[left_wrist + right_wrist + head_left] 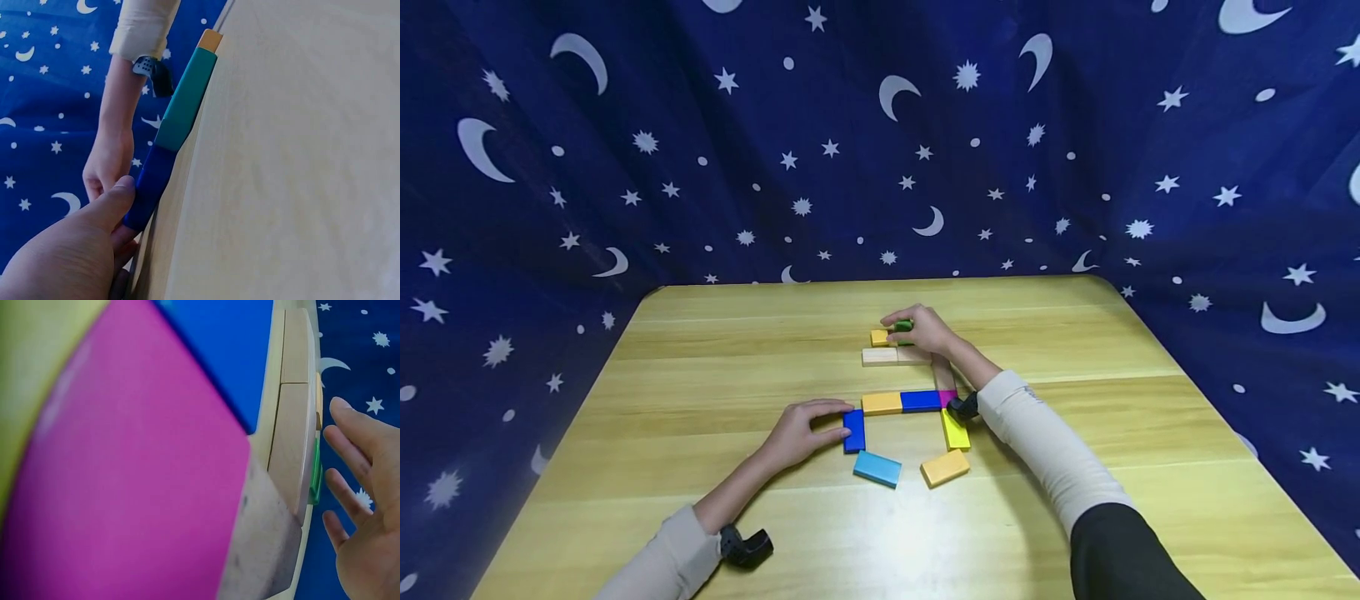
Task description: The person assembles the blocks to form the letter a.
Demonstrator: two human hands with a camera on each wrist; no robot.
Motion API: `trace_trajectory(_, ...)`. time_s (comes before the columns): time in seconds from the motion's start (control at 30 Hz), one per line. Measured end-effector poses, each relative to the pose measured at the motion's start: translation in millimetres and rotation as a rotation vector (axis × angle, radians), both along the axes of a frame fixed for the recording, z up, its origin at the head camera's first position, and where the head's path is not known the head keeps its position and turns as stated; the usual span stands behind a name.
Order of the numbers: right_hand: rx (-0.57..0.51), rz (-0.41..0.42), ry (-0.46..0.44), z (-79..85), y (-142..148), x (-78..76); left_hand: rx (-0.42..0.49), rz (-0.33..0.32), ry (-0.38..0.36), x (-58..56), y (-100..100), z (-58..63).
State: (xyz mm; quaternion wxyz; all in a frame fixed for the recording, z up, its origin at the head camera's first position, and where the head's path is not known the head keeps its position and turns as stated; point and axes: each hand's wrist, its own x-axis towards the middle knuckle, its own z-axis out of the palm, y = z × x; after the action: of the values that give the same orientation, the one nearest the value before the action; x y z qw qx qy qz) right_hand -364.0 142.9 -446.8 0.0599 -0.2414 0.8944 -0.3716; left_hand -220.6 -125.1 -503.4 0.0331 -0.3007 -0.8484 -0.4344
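My left hand (801,433) pinches a blue block (853,432), with thumb and index finger at its edges; the left wrist view shows the thumb against that block (150,187). At the far side my right hand (928,329) hovers round a green block (904,326) beside a small yellow-orange block (879,338). In the right wrist view its fingers (350,447) are spread, apart from the green block (315,475). A light blue block (877,469) lies askew near the held blue one, and an orange block (945,468) sits tilted to its right.
An orange block (882,404), a second blue block (921,402) and a magenta block (947,397) form a row. A yellow block (955,429) runs toward the front. Plain wooden blocks (880,357) line up behind. A starry blue curtain (850,192) surrounds the table (715,367).
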Motion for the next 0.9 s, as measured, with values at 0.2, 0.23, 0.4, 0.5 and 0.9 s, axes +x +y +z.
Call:
trace_trajectory(0.2,0.049,0.008,0.011,-0.9,-2.6,-2.0,0.003,-0.009,0.005,-0.3,-0.9,-1.1)
trace_trajectory(0.23,0.057,0.009,0.011,-1.2,-2.9,-2.2,0.004,-0.011,0.007,-0.1,-1.1,-1.2)
trace_trajectory(0.4,0.09,0.022,0.045,-1.9,-4.3,-2.7,0.003,-0.007,0.024,0.6,-1.8,-2.1)
trace_trajectory(0.5,0.12,0.027,0.08,-4.3,-4.3,-2.7,-0.003,0.0,0.021,1.5,-2.0,-3.0)
trace_trajectory(0.9,0.229,0.014,0.151,-3.4,-4.8,-0.9,-0.002,0.0,0.015,3.5,0.2,-0.3)
